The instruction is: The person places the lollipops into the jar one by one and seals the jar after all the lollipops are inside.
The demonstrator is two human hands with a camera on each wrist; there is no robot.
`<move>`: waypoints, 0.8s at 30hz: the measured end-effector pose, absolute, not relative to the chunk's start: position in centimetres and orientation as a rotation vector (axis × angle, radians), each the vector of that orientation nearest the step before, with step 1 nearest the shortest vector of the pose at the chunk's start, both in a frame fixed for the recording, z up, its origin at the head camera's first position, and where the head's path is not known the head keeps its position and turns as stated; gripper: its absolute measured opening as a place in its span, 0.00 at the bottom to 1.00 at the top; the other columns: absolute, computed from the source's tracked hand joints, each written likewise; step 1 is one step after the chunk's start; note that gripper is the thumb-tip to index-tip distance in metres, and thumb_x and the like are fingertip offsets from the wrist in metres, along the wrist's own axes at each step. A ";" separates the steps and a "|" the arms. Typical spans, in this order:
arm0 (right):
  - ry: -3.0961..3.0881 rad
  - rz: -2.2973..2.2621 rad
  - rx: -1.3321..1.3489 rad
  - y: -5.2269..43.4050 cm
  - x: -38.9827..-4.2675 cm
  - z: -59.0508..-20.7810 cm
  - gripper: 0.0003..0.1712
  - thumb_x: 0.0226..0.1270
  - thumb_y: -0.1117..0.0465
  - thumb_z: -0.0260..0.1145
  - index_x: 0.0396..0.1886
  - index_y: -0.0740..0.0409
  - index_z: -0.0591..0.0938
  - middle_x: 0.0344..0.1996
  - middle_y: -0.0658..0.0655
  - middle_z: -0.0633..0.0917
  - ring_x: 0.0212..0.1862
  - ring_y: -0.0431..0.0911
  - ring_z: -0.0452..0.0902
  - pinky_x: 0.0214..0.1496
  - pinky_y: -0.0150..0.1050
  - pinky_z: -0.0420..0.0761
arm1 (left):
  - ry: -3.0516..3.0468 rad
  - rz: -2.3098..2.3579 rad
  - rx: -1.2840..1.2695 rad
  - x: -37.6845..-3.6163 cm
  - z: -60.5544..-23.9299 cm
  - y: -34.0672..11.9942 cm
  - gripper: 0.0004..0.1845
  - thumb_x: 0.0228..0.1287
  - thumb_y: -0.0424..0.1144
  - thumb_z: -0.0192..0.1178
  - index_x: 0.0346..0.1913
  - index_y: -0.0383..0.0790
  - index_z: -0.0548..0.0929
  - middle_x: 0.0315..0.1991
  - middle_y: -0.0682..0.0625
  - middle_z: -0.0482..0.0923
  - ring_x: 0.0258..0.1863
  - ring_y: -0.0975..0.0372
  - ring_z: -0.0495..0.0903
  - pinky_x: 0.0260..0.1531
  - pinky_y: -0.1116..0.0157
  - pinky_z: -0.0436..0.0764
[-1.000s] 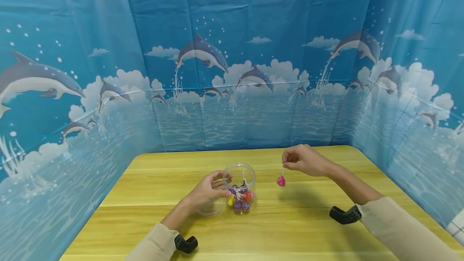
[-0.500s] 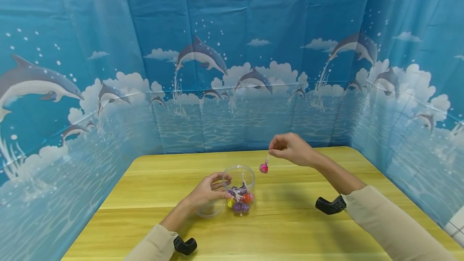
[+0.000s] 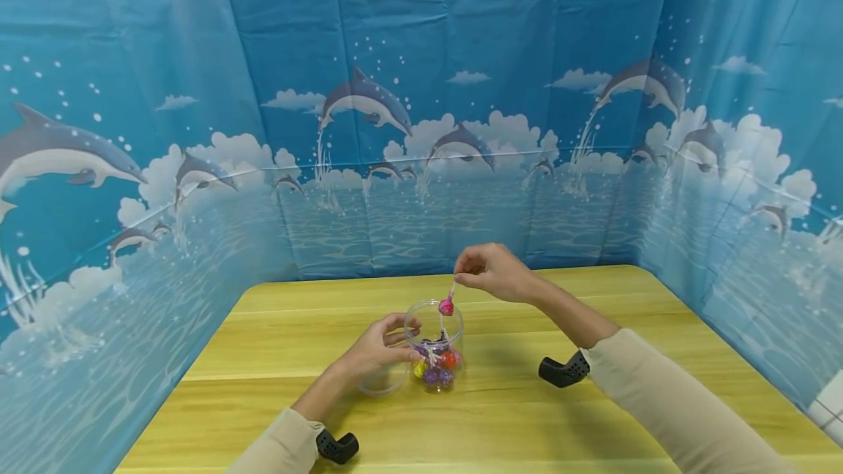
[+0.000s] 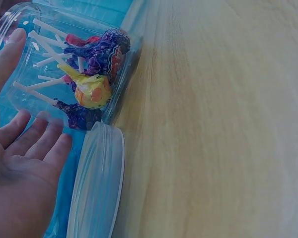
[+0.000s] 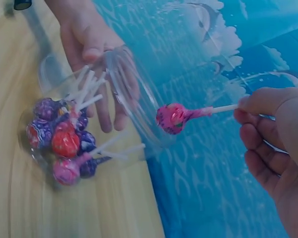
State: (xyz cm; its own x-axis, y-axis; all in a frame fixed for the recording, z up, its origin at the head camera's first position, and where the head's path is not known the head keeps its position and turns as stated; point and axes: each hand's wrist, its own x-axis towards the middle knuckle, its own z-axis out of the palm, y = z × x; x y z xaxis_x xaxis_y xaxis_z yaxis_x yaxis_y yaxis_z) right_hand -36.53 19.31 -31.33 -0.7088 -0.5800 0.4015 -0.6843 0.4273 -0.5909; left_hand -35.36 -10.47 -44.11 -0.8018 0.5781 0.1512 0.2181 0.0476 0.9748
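Hands: the right hand (image 3: 492, 274) pinches the white stick of a pink lollipop (image 3: 446, 306) between thumb and forefinger, the remaining fingers loosely curled beneath; the left hand (image 3: 377, 346) cups the side of a clear plastic jar (image 3: 435, 346), thumb near the rim and fingers lying fairly straight along the wall rather than wrapped round it.

The pink lollipop hangs head-down from the stick, its wrapped head level with the jar's open mouth and just at the rim. The jar stands upright near the middle of the worktop (image 3: 593, 430), somewhat toward the near edge. Inside it lie several wrapped lollipops (image 5: 64, 141) in purple, red, yellow and pink, their sticks pointing up and crossing. A clear lid (image 4: 97, 183) lies flat on the worktop, touching the jar's base on the side of the left hand.

Step in hand, as judged: delivery of one lollipop into the jar, at the point of entry. The next move appears to call for centring the head over the opening, lowering it past the rim among the upright sticks, and only then parting thumb and forefinger, while the left hand steadies the jar.

Pose: the right forearm reaches diagonally from the near right corner, wrist raised and bent downward; the left forearm comes in low from the near edge. Both sleeves are beige.
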 end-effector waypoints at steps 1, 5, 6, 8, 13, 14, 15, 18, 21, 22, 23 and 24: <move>-2.548 1.144 1.144 18.9 -36.6 -31.5 0.04 0.75 0.64 0.68 0.41 0.60 0.86 0.36 0.49 0.87 0.38 0.45 0.85 0.42 0.42 0.85 | 2.050 1.819 0.806 -35.3 -44.1 -10.5 0.33 0.69 0.33 0.70 0.71 0.26 0.67 0.67 0.38 0.72 0.72 0.38 0.66 0.65 0.54 0.75; -2.573 1.125 1.199 17.2 -36.9 -32.1 0.03 0.75 0.65 0.68 0.40 0.60 0.87 0.36 0.49 0.88 0.40 0.46 0.86 0.45 0.41 0.86 | 2.074 1.809 0.805 -35.2 -44.2 -10.6 0.33 0.70 0.35 0.70 0.71 0.27 0.68 0.67 0.37 0.72 0.72 0.40 0.66 0.66 0.53 0.74; -2.574 1.121 1.213 16.8 -37.0 -32.3 0.03 0.75 0.65 0.68 0.40 0.60 0.87 0.36 0.50 0.89 0.40 0.46 0.86 0.45 0.40 0.86 | 2.081 1.806 0.801 -35.1 -44.2 -10.7 0.33 0.70 0.35 0.69 0.72 0.28 0.69 0.68 0.37 0.71 0.72 0.40 0.66 0.66 0.52 0.74; -2.575 1.112 1.231 16.0 -37.2 -32.8 0.03 0.74 0.66 0.68 0.39 0.58 0.88 0.36 0.50 0.89 0.40 0.45 0.86 0.44 0.39 0.86 | 2.095 1.798 0.798 -35.0 -44.3 -10.8 0.33 0.70 0.36 0.70 0.72 0.29 0.69 0.69 0.36 0.70 0.72 0.40 0.66 0.66 0.52 0.74; -2.576 1.051 1.284 14.4 -37.6 -33.8 0.03 0.74 0.66 0.69 0.39 0.58 0.88 0.35 0.48 0.88 0.39 0.39 0.85 0.43 0.36 0.85 | 2.116 1.779 0.764 -34.8 -44.2 -10.9 0.36 0.70 0.41 0.70 0.75 0.34 0.67 0.72 0.39 0.67 0.73 0.41 0.65 0.66 0.50 0.74; -2.573 1.036 1.296 14.2 -37.6 -34.0 0.04 0.74 0.66 0.69 0.39 0.58 0.89 0.35 0.47 0.88 0.39 0.39 0.84 0.43 0.35 0.85 | 2.119 1.777 0.765 -34.9 -44.2 -10.9 0.36 0.70 0.41 0.70 0.75 0.34 0.67 0.73 0.39 0.66 0.73 0.40 0.65 0.66 0.50 0.74; -2.568 1.019 1.307 14.0 -37.6 -34.1 0.04 0.74 0.66 0.69 0.39 0.59 0.89 0.35 0.47 0.88 0.39 0.38 0.84 0.43 0.35 0.85 | 2.119 1.775 0.759 -34.9 -44.1 -10.9 0.37 0.70 0.41 0.70 0.76 0.35 0.66 0.73 0.40 0.66 0.73 0.41 0.65 0.66 0.50 0.74; -2.551 0.968 1.339 13.5 -37.7 -34.5 0.04 0.74 0.66 0.69 0.38 0.59 0.89 0.34 0.45 0.88 0.37 0.37 0.84 0.42 0.35 0.85 | 2.123 1.775 0.765 -35.0 -44.2 -10.8 0.37 0.71 0.40 0.69 0.76 0.34 0.66 0.74 0.39 0.65 0.73 0.40 0.65 0.66 0.49 0.73; -2.522 0.910 1.379 13.4 -37.8 -34.9 0.03 0.72 0.67 0.70 0.37 0.58 0.89 0.33 0.44 0.87 0.36 0.36 0.83 0.40 0.34 0.84 | 2.114 1.782 0.778 -35.1 -44.2 -10.7 0.36 0.70 0.39 0.69 0.75 0.33 0.66 0.73 0.39 0.65 0.72 0.40 0.65 0.66 0.49 0.73; -2.509 0.891 1.399 13.3 -37.8 -35.1 0.03 0.72 0.67 0.70 0.36 0.58 0.88 0.33 0.44 0.87 0.35 0.36 0.83 0.40 0.34 0.84 | 2.104 1.789 0.781 -35.1 -44.2 -10.7 0.36 0.71 0.39 0.69 0.75 0.32 0.66 0.73 0.38 0.65 0.72 0.40 0.65 0.66 0.50 0.74; -2.497 0.869 1.419 13.3 -37.7 -35.3 0.03 0.72 0.67 0.70 0.36 0.58 0.88 0.33 0.44 0.87 0.35 0.36 0.83 0.40 0.33 0.84 | 2.092 1.794 0.780 -35.0 -44.2 -10.6 0.36 0.70 0.39 0.69 0.75 0.32 0.66 0.73 0.39 0.66 0.72 0.40 0.65 0.66 0.51 0.74; -2.486 0.842 1.438 13.3 -37.7 -35.4 0.03 0.71 0.67 0.71 0.35 0.58 0.89 0.32 0.44 0.86 0.35 0.35 0.82 0.40 0.33 0.84 | 2.079 1.799 0.778 -35.0 -44.2 -10.6 0.36 0.70 0.38 0.70 0.75 0.32 0.66 0.72 0.39 0.66 0.73 0.40 0.65 0.65 0.51 0.75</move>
State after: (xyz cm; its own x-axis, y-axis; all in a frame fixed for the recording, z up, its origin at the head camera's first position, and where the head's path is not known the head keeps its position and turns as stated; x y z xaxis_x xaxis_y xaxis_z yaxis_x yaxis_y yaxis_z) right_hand -37.74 13.28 -35.40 -0.5297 -0.7522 0.3920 -0.8356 0.3833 -0.3936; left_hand -34.96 -10.58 -44.18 -0.8146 0.5649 0.1320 0.2115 0.0774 0.9743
